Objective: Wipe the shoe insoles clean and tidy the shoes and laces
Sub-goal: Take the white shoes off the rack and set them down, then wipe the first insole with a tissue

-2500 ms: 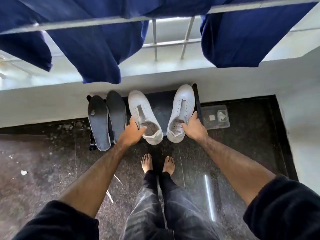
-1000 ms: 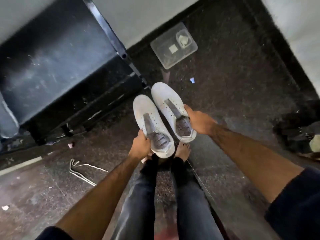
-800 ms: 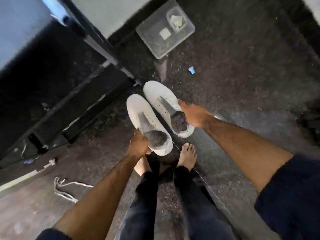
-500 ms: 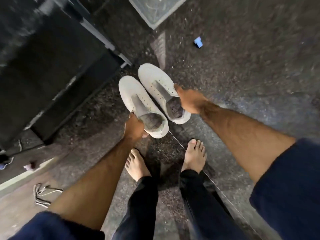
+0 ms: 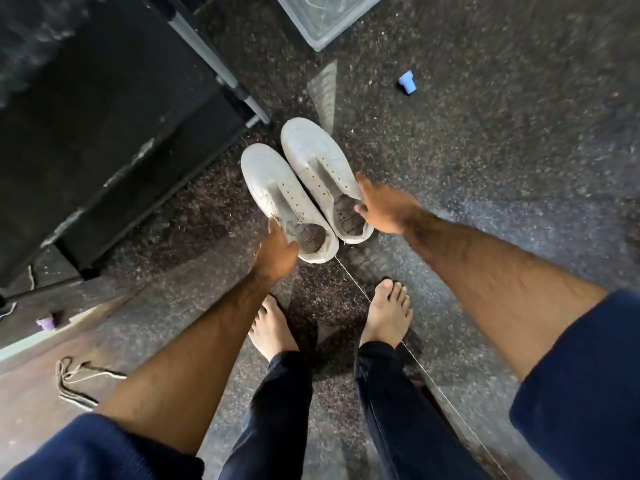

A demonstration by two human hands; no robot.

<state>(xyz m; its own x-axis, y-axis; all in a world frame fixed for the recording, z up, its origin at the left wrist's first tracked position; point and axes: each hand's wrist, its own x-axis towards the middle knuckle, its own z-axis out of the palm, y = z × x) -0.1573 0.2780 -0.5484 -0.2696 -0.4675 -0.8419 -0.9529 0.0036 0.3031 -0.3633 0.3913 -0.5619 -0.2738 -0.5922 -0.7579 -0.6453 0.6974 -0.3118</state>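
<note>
The left hand [image 5: 275,252] and the right hand [image 5: 384,209] each have a clamped grip on one white shoe [image 5: 287,202] [image 5: 325,168]; the toes point away from the person, up-left.

Floor [image 5: 485,150]: dark speckled stone.
On it: loose laces [image 5: 74,379], small blue cap [image 5: 407,82], clear plastic tray [image 5: 325,15], two bare feet.

Both forearms are bare, with dark navy sleeves [image 5: 581,393] pushed up toward the elbows, the fabric soft and slightly fuzzy. The left hand [image 5: 275,252] and right hand [image 5: 382,211] wear nothing. Dark slim trousers [image 5: 384,410] reach the ankles above bare feet [image 5: 386,315].
</note>
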